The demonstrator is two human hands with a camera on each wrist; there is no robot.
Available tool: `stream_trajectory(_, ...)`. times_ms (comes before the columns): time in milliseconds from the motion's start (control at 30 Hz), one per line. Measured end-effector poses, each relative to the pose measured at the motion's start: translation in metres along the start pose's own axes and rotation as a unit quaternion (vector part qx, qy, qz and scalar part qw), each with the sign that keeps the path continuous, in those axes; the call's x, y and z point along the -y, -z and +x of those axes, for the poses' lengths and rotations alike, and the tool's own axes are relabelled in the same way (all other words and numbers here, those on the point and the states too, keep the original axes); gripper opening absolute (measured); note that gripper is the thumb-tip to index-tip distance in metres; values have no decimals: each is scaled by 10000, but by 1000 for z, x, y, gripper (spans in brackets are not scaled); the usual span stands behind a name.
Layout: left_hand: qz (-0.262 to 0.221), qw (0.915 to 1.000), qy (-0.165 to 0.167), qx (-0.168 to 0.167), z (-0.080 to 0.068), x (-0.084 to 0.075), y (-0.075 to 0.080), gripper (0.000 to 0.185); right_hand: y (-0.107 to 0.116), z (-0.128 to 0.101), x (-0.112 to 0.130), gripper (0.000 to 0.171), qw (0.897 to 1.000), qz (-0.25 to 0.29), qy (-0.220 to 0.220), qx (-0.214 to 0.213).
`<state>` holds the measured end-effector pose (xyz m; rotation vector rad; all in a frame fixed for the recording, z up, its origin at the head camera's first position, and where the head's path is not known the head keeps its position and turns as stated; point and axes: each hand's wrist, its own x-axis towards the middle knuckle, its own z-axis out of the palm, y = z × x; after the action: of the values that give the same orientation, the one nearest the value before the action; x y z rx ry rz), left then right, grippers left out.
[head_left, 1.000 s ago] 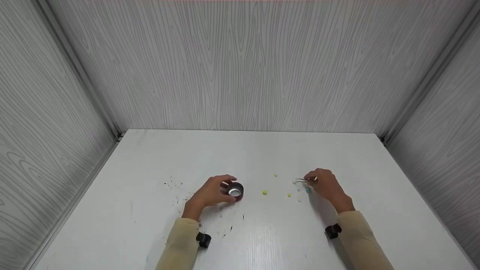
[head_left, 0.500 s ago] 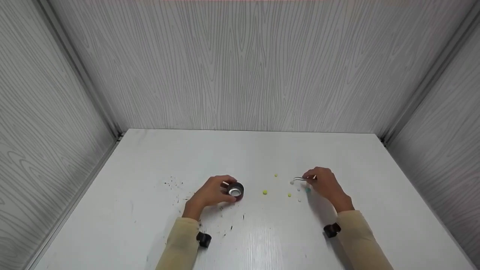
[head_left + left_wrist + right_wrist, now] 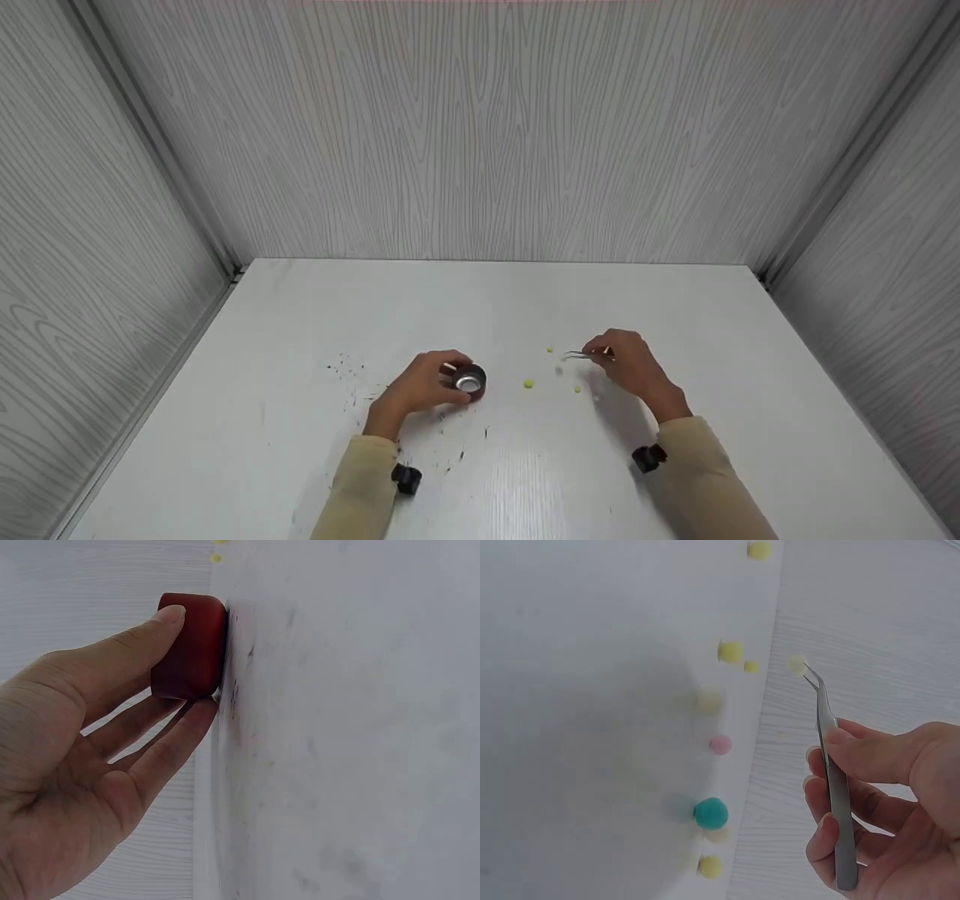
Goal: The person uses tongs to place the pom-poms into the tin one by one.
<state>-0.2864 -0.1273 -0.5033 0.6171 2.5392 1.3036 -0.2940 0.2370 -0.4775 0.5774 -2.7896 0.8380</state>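
My left hand grips a small dark red round cup between thumb and fingers. Its silvery inside faces up in the head view, and its base meets the white table. In my right hand, a pair of bent-tip metal tweezers is pinched between thumb and fingers. A tiny pale fuzzy ball sits at the tweezer tips, above the table. Below that hand lie a teal ball, a pink ball and a pale ball.
Several yellow balls lie on the table, one between the hands and another farther back. Dark specks dot the table around the left hand. Grey wood-grain panels stand at the back and both sides.
My right hand has risen slightly and moved left, carrying the tweezers and the pale ball toward the cup. The left hand and the cup have stayed in place.
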Motion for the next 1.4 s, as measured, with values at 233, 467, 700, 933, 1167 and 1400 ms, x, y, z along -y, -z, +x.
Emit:
stream_trajectory(233, -25, 10000, 47, -22, -1, -1, 1, 51, -8, 7, 17, 15, 9998, 75, 106, 135)
stream_trajectory(467, -7, 10000, 42, -14, -1, -1, 0, 51, -17, 13, 31, 15, 9996, 44, 177, 226)
stream_trajectory(700, -72, 10000, -24, 8, -1, 0, 0, 51, -25, 18, 45, 16, 9988, 66, 390, 283)
stream_trajectory(933, -57, 10000, -13, -5, -1, 0, 0, 51, -35, 22, 56, 15, 9973, 104, 628, 372)
stream_trajectory(1167, 1, 10000, -60, -9, -1, 0, 0, 50, -41, 26, 67, 15, 9958, 228, 804, 386)
stream_trajectory(1400, 45, 10000, -38, -18, -1, -1, 0, 50, -49, 29, 78, 15, 9954, 236, 812, 448)
